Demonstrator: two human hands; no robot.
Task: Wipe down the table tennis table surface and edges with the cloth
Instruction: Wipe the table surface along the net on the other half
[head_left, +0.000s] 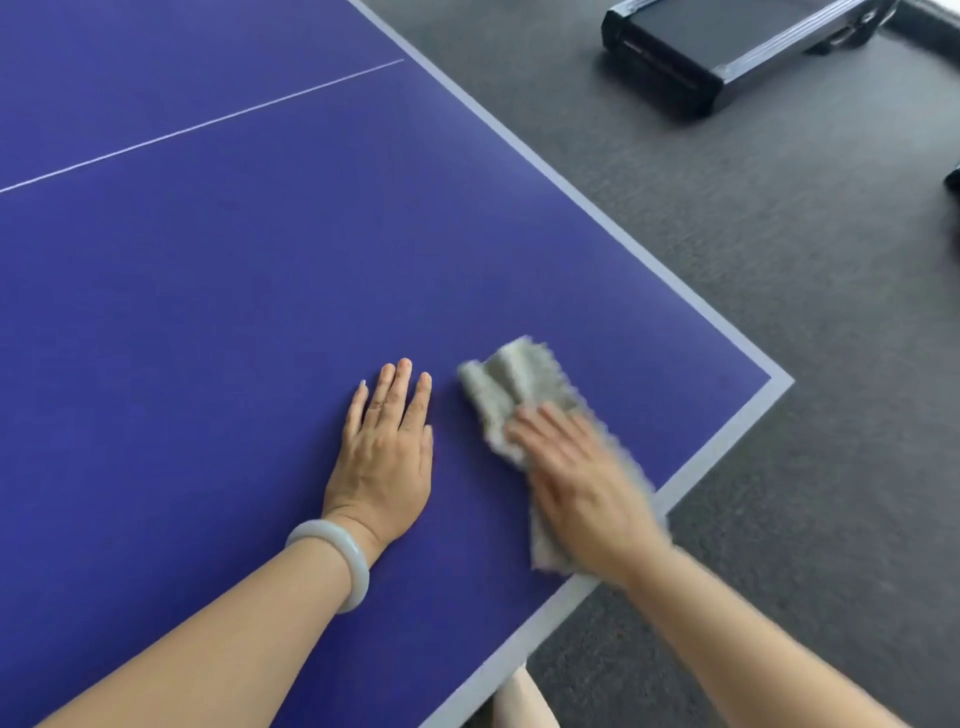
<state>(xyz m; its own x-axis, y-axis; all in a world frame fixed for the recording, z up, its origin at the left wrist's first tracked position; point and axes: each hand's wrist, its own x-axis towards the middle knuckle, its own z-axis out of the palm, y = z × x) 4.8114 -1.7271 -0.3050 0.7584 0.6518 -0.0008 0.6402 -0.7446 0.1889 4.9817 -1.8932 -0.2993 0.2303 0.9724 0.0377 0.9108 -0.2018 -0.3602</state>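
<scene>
The blue table tennis table (218, 291) fills most of the view, with a pale border running to its corner (779, 382) at the right. A grey cloth (511, 387) lies on the blue surface near that corner. My right hand (582, 478) presses flat on the cloth with straight fingers and is blurred by motion. My left hand (387, 452) rests flat on the table just left of the cloth, fingers straight, a pale bangle on its wrist.
Dark grey carpet (779, 234) lies beyond the table's edges. A black treadmill-like machine (727, 47) stands on the floor at the top right. Another dark object (953, 182) shows at the right edge. A thin white centre line (208, 123) crosses the table.
</scene>
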